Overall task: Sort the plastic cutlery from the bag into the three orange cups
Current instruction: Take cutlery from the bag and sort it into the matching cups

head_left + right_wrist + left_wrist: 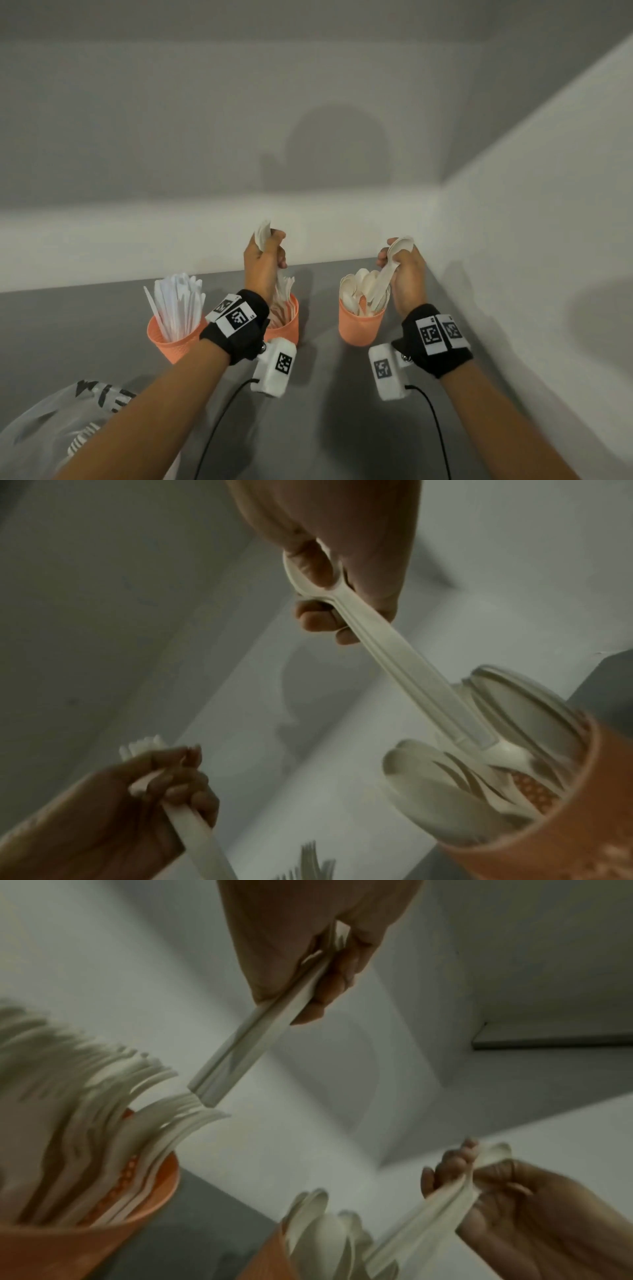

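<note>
Three orange cups stand in a row on the grey table. The left cup (168, 342) holds white knives, the middle cup (286, 329) forks, the right cup (358, 329) spoons. My left hand (270, 246) grips a small bunch of forks (263, 233) by the heads, and their handles (240, 1050) hang just above the forks in the middle cup (143, 1199). My right hand (399, 255) grips a few spoons (400, 245) by the bowls. Their handles (411, 685) reach down into the spoon cup (555, 831). The plastic bag (51, 428) lies at the lower left.
A white wall ledge (137, 240) runs close behind the cups, and a white side wall (531, 274) stands just right of the spoon cup. Black cables (219, 421) trail from the wrist cameras across the table towards me.
</note>
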